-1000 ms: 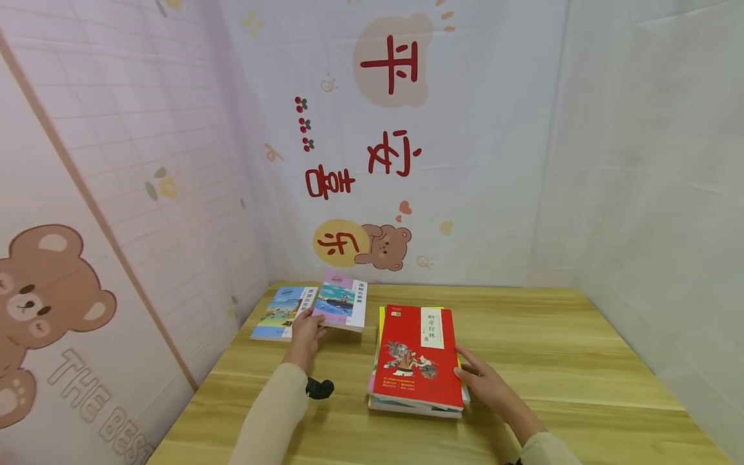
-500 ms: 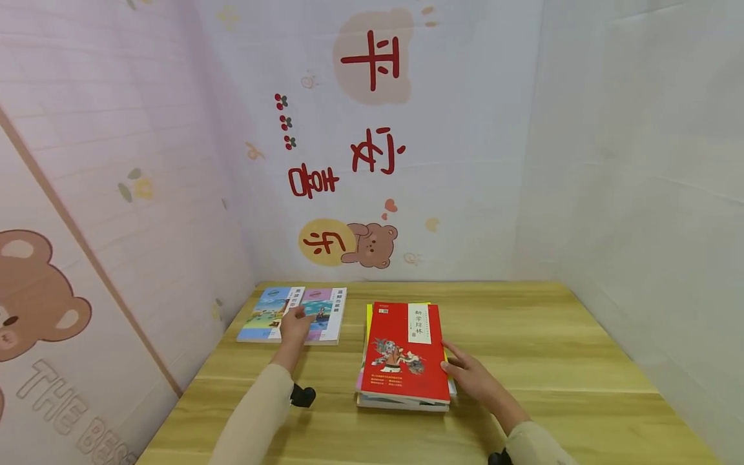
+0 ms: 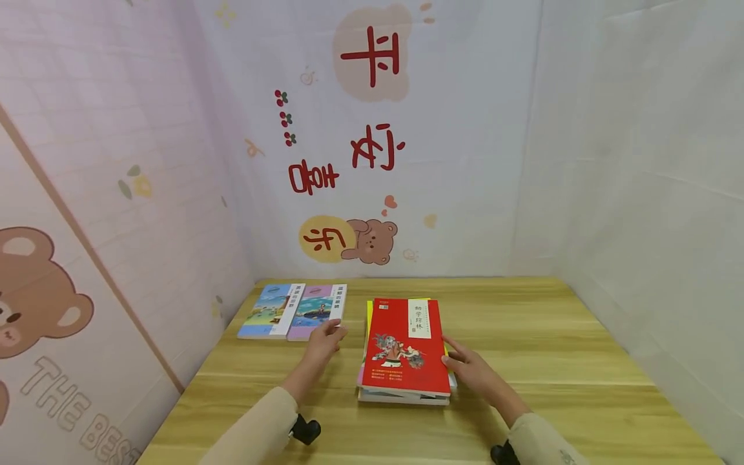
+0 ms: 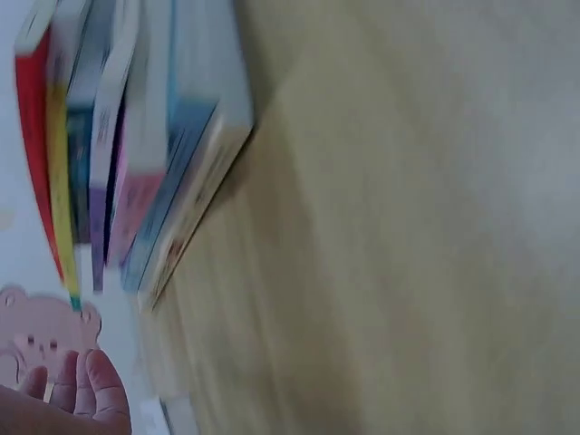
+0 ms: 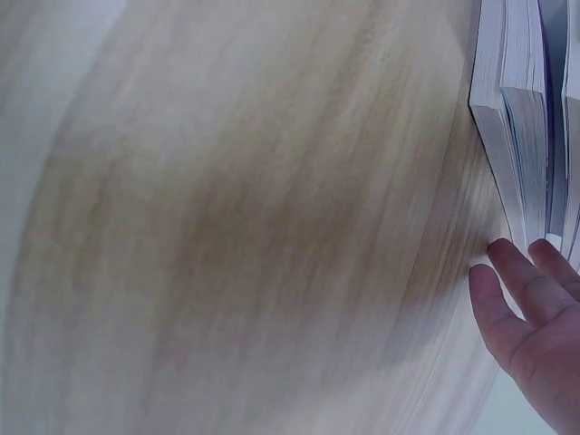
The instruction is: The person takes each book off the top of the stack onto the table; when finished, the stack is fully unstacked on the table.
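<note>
A stack of several books stands on the table, topped by a red book; a yellow book lies just under it. My right hand rests along the stack's right edge, and in the right wrist view its fingers are extended beside the page edges. Between the stack and a purple-covered book, my left hand holds nothing, its fingers loosely bent. Left of the purple book lies a blue-covered book, side by side with it. Whether the left hand touches the purple book cannot be told.
The wooden table meets a white printed cloth at the back. Another cloth with a large bear print hangs along the left side. Black wrist devices sit at both sleeves.
My left hand has set the purple book down flat against the blue one, let go, and moved right toward the stack. The right hand stays at the stack's edge.
</note>
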Available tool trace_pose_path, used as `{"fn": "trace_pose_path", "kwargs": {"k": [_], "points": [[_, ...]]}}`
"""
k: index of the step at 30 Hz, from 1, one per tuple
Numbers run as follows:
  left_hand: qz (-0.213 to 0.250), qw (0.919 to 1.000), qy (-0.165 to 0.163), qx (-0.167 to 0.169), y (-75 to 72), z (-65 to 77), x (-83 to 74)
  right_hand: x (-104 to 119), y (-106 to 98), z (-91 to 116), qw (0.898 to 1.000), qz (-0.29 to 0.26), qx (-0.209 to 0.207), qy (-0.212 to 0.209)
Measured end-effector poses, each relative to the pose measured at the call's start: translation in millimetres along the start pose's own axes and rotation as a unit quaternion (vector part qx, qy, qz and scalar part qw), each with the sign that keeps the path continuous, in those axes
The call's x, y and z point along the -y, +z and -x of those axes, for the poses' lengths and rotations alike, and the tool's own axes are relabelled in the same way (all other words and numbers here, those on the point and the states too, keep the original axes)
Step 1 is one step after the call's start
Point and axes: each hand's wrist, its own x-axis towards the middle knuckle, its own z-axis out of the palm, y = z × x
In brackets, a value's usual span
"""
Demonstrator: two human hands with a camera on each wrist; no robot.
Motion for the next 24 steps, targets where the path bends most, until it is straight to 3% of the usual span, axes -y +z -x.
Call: {"fn": "trace_pose_path", "kwargs": {"k": [6,11,24], "points": [[0.022,0.999,-0.02,0.032,26.4,23.1,8.5,-6.0,-2.7,6.2,1.0,-0.006,-0.001,0.016],[0.026,0.997,-0.03,0.067,36.7,38.9,10.9,-10.1,-5.9,9.7,1.0,-0.003,-0.004,0.024],[0.001,0.9966,-0.034,0.076,40.0,64.0,14.4,-9.8,1.1,11.7,1.0,0.009,0.001,0.018]]}}
